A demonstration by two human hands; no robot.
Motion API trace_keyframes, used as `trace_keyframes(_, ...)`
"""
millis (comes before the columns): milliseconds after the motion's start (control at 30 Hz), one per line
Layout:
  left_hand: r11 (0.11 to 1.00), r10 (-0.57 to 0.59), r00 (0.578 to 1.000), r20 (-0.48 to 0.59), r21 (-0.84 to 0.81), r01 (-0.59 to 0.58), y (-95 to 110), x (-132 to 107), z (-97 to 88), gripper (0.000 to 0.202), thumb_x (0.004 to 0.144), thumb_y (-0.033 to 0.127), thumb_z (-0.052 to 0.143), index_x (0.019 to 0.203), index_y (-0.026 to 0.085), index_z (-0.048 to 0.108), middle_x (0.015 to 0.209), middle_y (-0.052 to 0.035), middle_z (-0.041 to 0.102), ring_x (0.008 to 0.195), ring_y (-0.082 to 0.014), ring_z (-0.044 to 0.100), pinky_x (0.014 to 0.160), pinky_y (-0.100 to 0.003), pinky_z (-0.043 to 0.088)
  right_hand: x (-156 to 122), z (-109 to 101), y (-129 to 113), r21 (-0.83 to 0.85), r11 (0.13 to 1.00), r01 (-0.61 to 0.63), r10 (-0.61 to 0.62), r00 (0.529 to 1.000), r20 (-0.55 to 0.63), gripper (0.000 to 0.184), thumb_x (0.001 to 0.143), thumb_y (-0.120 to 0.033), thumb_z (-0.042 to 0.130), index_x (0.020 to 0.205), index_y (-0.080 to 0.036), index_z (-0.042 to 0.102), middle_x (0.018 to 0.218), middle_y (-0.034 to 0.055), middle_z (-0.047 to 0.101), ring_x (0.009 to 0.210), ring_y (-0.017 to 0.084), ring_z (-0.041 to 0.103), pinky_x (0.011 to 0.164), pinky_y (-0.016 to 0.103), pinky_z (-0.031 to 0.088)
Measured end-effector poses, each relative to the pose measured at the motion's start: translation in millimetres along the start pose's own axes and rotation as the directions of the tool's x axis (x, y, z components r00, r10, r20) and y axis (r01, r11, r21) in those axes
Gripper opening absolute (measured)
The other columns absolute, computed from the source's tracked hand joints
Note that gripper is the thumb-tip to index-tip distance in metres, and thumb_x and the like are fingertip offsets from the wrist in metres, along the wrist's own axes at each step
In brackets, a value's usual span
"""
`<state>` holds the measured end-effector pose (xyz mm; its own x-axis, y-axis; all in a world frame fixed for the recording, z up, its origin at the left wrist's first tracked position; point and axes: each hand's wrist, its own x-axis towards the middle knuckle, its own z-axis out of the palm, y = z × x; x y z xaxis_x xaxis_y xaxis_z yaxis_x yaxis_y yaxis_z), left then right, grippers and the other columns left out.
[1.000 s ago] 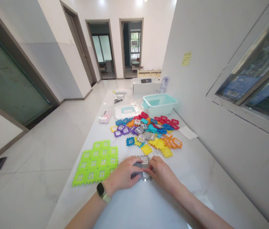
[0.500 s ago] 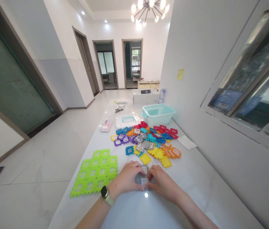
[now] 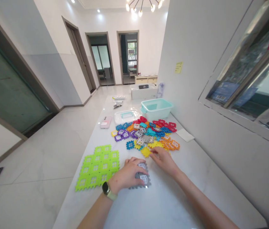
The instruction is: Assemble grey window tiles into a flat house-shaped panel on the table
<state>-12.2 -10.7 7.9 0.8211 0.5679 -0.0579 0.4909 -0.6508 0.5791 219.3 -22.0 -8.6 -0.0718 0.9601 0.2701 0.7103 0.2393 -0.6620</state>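
My left hand (image 3: 126,175), with a watch on its wrist, lies curled over a small grey assembly of joined plastic tiles (image 3: 143,179) on the white table (image 3: 163,203) and holds it down. My right hand (image 3: 164,160) is off the grey piece. It reaches forward, fingers stretched out onto the near edge of the pile of coloured interlocking tiles (image 3: 148,133), right beside a yellow tile (image 3: 146,152). I see nothing gripped in it. A flat sheet of joined lime-green tiles (image 3: 98,167) lies to the left of my left hand.
Behind the pile stand a teal basin (image 3: 157,108) and a clear lid (image 3: 127,116). A pink phone (image 3: 106,122) lies at the left, a paper slip (image 3: 185,135) by the right wall, and a white box (image 3: 143,91) at the far end. The table's left edge drops to the floor.
My right hand has let go of the grey assembly and moved forward to the pile's near edge. My left hand stays on the grey piece. The camera view has shifted slightly.
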Motion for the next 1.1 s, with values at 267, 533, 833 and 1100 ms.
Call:
trace_keyframes(267, 0.988, -0.119, 0.981, -0.155, 0.075, 0.132, -1.0, -11.8, -3.9, 0.049, 0.075, 0.043, 0.076, 0.121, 0.032, 0.064, 0.128, -0.0060, 0.052, 0.115, -0.0308, 0.047, 0.101, -0.045, 0.039, 72.7, 27.7, -13.7, -0.267, 0.960, 0.083, -0.065, 0.995, 0.076, 0.035, 0.080, -0.025, 0.069, 0.114, -0.018, 0.065, 0.123, 0.0112, 0.064, 0.117, 0.030, 0.053, 0.102, 0.042, 0.038)
trace_keyframes(533, 0.997, 0.074, 0.997, -0.005, 0.006, -0.074, -9.0, -11.6, -3.0, 0.058, 0.068, 0.045, 0.083, 0.123, 0.039, 0.064, 0.145, -0.0026, 0.046, 0.132, -0.0330, 0.037, 0.107, -0.047, 0.032, 64.7, 18.5, -19.5, -0.221, 0.969, 0.107, -0.089, 0.992, 0.091, 0.038, 0.084, -0.020, 0.062, 0.121, -0.014, 0.062, 0.120, 0.0131, 0.066, 0.114, 0.028, 0.056, 0.103, 0.042, 0.040)
trace_keyframes(833, 0.974, -0.121, 0.981, -0.150, 0.172, 0.147, 8.0, -10.9, 4.1, 0.075, 0.062, 0.063, 0.081, 0.128, 0.036, 0.058, 0.125, -0.0071, 0.052, 0.115, -0.0351, 0.043, 0.094, -0.048, 0.037, -23.5, -10.4, -10.8, 0.120, 0.992, 0.035, -0.067, 0.961, 0.270, 0.043, 0.085, -0.033, 0.064, 0.125, -0.019, 0.059, 0.124, 0.0118, 0.063, 0.113, 0.026, 0.059, 0.098, 0.044, 0.047)
trace_keyframes(1100, 0.973, -0.177, 0.964, -0.197, 0.110, 0.201, -2.5, -6.6, 8.8, 0.079, 0.066, 0.060, 0.080, 0.133, 0.030, 0.051, 0.141, -0.0109, 0.044, 0.132, -0.0369, 0.037, 0.110, -0.055, 0.028, -49.5, -11.7, -11.8, 0.209, 0.969, 0.133, -0.209, 0.889, 0.406, 0.056, 0.079, -0.017, 0.065, 0.134, -0.022, 0.053, 0.131, 0.0127, 0.056, 0.122, 0.027, 0.051, 0.106, 0.047, 0.041)
